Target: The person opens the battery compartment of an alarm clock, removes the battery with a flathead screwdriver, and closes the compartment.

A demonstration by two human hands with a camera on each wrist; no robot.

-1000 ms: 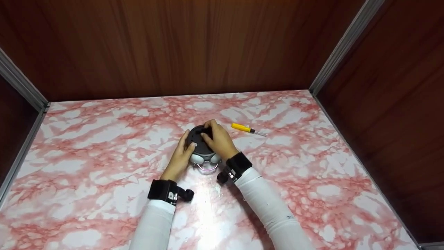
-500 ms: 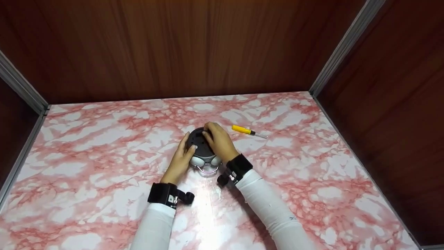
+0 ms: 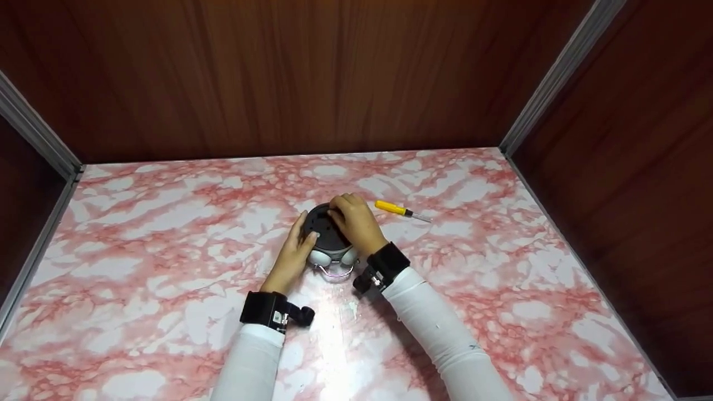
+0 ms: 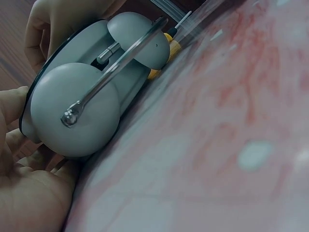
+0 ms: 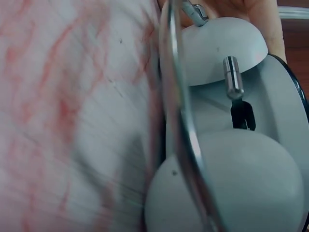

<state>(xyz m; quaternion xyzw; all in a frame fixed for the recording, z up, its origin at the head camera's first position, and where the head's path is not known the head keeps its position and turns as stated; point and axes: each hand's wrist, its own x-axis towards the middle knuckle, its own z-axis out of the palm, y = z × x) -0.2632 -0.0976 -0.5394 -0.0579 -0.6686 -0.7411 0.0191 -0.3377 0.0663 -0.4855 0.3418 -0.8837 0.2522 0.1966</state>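
A pale grey twin-bell alarm clock [image 3: 330,240] lies face down on the table, its round black back upward and its bells toward me. My left hand [image 3: 291,253] grips its left side, thumb on the back's rim and fingers around the edge. The right hand [image 3: 357,225] bends its fingers onto the far right part of the back, covering what lies beneath the fingertips. Two domed bells [image 4: 75,108], a chrome handle [image 4: 116,65] and a small hammer [image 5: 233,79] between the bells show in the wrist views.
A screwdriver [image 3: 391,208] with a yellow handle lies on the table just right of the clock. Dark wood panels [image 3: 289,78] stand behind and at both sides of the red-and-white marbled tabletop [image 3: 167,250].
The right hand's fingers have drawn closer together on the clock's back, with the wrist slightly turned. The left hand keeps its hold; the clock stays in place.
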